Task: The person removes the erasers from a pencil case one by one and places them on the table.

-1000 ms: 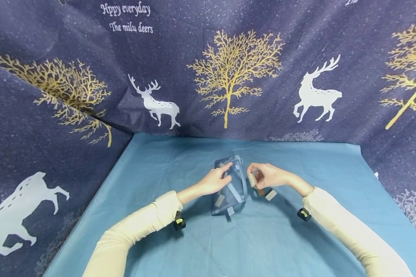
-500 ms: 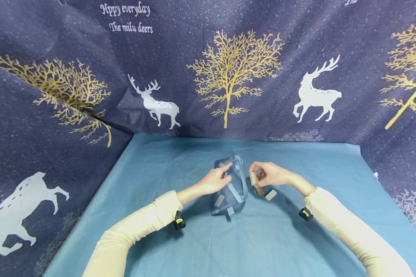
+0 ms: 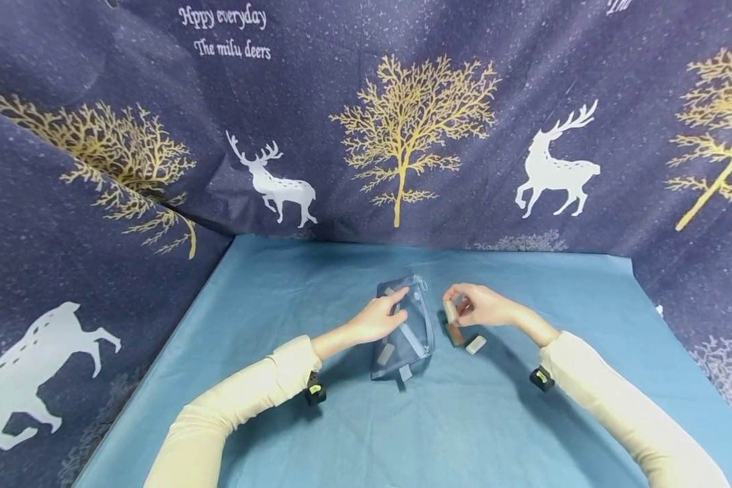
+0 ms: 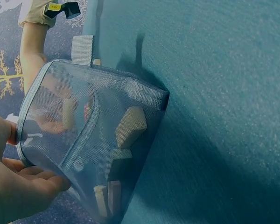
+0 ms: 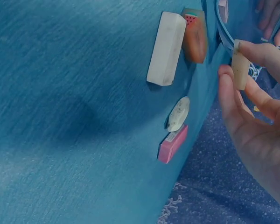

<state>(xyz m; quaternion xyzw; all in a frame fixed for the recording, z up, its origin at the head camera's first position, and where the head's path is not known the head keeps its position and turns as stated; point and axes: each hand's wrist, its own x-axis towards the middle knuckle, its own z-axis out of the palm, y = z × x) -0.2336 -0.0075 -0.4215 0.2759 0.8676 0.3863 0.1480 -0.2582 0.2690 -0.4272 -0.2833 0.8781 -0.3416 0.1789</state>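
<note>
Nearest, a white oblong block [image 3: 476, 344] is lying just beside a brown-orange block [image 3: 455, 333], likely for easy reach. Beyond, the left hand [image 3: 375, 320] is pinching a translucent blue mesh pouch [image 3: 406, 340] by its edge, seemingly to spread its mouth, and pale blocks [image 4: 132, 127] are showing inside. To its right, the right hand [image 3: 482, 305] is pinching a slim, cream-coloured, rubber-like block [image 3: 450, 312], smooth-looking.
</note>
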